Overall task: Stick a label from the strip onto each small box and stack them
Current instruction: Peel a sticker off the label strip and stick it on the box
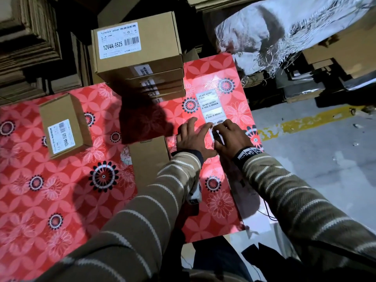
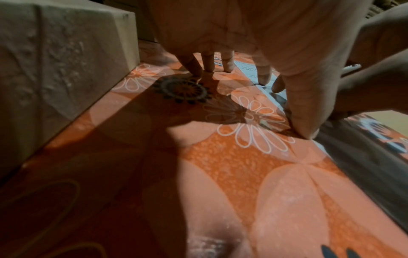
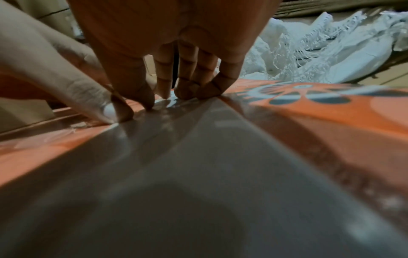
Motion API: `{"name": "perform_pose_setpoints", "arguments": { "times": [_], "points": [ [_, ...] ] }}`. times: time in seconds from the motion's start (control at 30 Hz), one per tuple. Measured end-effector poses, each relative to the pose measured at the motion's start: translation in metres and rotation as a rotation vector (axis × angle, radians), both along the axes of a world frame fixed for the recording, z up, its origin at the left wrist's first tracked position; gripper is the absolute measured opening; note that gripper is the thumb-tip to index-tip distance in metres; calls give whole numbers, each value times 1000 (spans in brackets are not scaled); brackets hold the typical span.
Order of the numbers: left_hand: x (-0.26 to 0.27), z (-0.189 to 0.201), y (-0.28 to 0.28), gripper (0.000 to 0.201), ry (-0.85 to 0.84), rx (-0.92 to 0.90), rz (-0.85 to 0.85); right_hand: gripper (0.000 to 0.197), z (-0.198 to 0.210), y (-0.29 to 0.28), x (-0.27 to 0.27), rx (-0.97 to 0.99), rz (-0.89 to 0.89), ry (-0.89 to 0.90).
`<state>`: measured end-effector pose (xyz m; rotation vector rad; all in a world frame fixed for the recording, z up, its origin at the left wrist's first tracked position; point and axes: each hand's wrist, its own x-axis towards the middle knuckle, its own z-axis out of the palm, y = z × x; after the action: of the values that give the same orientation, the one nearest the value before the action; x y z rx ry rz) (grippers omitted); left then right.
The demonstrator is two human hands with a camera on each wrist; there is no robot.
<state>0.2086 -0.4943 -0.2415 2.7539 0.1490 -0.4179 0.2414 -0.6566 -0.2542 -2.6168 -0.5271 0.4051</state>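
A white label strip (image 1: 210, 107) printed "DO NOT ACCEPT IF SEAL IS BROKEN" lies on the red flowered table (image 1: 61, 200), far right. My left hand (image 1: 193, 137) rests spread beside it, its thumb (image 2: 309, 129) pressing the strip's (image 2: 249, 69) near edge. My right hand (image 1: 232, 137) has curled fingers (image 3: 187, 87) on the glossy strip (image 3: 198, 139), thumb and forefinger pinching at the nearest label (image 1: 217, 123). A plain small box (image 1: 148, 157) stands by my left forearm. Another barcoded box (image 1: 65, 125) lies at the left. Several labelled boxes form a stack (image 1: 138, 53) at the back.
The table's right edge runs just past my right hand, above a grey floor with a yellow line (image 1: 305, 123). A white woven sack (image 1: 284, 33) lies beyond the table at the back right. Flattened cardboard (image 1: 26, 37) is piled at the back left.
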Motion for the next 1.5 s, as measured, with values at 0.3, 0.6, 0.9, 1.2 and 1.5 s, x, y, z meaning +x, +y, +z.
{"name": "perform_pose_setpoints", "arguments": {
  "times": [0.3, 0.6, 0.9, 1.2, 1.5],
  "points": [
    [-1, -4, -1, 98, -16, -4, 19, 32, 6, 8, -3, -108, 24, -91],
    [0, -4, -1, 98, 9, -2, 17, 34, 12, 16, -2, -199, -7, -63],
    [-1, -5, -1, 98, -2, 5, 17, 25, 14, 8, -1, -190, 23, -68],
    [-1, -4, 0, 98, -10, -6, 23, 27, 16, 14, -1, -217, 16, -83],
    [-1, -4, -1, 99, -2, 0, 15, 25, 14, 15, -5, -227, 54, -114]
  ]
}}
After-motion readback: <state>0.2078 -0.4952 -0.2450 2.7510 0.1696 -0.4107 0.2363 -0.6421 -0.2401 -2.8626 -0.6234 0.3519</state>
